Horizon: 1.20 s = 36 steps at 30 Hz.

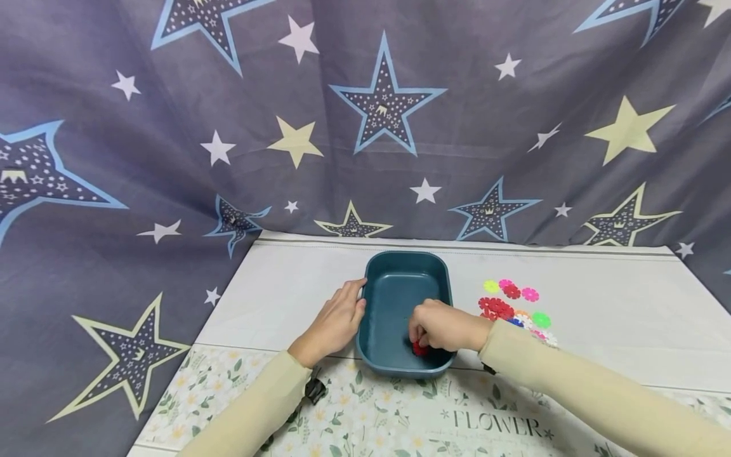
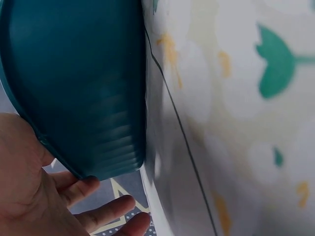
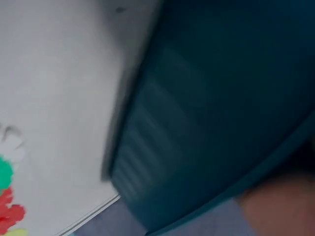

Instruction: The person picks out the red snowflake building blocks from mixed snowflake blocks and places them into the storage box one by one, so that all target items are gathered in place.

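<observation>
A dark teal rectangular tub (image 1: 400, 266) stands in the middle of the table. My left hand (image 1: 338, 317) rests against its left outer wall, fingers fairly straight along the rim; the left wrist view shows the tub wall (image 2: 83, 88) and my fingers (image 2: 106, 211) beside it. My right hand (image 1: 436, 327) is inside the tub near its front right corner, fingers curled around a small red piece (image 1: 419, 348). The right wrist view is blurred and shows only the tub's outer wall (image 3: 211, 113).
A pile of coloured flower-shaped plastic discs (image 1: 514, 308) lies on the white table right of the tub. A floral cloth (image 1: 400, 412) covers the table's near edge. A star-patterned curtain (image 1: 365, 114) hangs behind and to the left.
</observation>
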Available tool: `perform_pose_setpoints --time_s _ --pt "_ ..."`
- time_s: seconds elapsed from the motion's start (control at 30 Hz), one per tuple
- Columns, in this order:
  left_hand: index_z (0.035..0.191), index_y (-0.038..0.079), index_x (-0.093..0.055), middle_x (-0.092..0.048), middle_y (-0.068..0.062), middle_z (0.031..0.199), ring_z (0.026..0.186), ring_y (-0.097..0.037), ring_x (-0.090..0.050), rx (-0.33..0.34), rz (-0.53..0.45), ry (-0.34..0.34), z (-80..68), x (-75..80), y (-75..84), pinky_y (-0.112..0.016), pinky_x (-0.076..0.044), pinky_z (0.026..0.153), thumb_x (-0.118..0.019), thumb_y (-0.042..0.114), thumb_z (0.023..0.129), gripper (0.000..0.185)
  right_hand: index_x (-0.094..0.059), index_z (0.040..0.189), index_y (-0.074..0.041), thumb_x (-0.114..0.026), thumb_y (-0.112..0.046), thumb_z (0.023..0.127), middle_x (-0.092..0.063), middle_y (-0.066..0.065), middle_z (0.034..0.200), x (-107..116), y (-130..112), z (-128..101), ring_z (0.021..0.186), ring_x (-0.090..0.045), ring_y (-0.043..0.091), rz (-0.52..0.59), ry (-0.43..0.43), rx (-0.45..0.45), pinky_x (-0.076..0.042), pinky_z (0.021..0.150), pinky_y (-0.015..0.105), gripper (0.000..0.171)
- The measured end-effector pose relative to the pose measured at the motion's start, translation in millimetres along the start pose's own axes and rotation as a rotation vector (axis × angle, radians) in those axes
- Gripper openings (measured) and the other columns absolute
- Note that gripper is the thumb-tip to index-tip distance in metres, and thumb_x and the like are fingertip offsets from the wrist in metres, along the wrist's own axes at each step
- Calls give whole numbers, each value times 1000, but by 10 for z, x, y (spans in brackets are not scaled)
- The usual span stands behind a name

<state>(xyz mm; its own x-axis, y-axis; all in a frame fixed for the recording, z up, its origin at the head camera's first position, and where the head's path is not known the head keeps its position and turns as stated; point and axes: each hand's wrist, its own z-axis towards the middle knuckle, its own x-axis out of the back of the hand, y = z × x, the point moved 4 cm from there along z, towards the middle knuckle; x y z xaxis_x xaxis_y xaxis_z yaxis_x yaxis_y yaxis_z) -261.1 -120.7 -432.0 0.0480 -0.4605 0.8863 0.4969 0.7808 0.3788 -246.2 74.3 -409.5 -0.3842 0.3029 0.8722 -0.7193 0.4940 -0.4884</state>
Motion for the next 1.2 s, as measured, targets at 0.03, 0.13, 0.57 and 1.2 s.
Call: perform_pose_setpoints --time_s 0.03,0.13,0.57,1.2 --pt "140 -1 -39 -48 -15 126 111 -31 -50 -1 1 3 0 5 4 -49 -44 82 -42 16 101 42 -72 75 -7 -71 13 73 -65 -4 70 -9 -8 12 63 -56 8 -18 -1 -10 -47 60 21 20" --pt "139 -1 -40 -48 -15 126 111 -31 -50 -2 9 7 1 7 3 -49 -44 81 -43 16 102 41 -70 70 -9 -70 13 71 -61 -6 64 -44 -17 38 59 -52 8 -64 -3 -28 -45 56 22 22" --pt "139 0 -39 -48 -14 128 112 -30 -50 -3 18 -10 10 13 31 -50 -43 81 -41 17 102 41 -70 75 -5 -75 7 71 -64 -1 71 91 31 -19 65 -57 10 -102 160 -48 -49 60 24 14" --pt "140 1 -39 -48 -13 127 112 -30 -50 0 35 -9 1 -1 6 -49 -44 81 -42 17 102 42 -71 91 0 -71 -3 81 -65 6 80 637 1113 -1062 68 -59 19 -118 366 -497 -49 65 41 11"
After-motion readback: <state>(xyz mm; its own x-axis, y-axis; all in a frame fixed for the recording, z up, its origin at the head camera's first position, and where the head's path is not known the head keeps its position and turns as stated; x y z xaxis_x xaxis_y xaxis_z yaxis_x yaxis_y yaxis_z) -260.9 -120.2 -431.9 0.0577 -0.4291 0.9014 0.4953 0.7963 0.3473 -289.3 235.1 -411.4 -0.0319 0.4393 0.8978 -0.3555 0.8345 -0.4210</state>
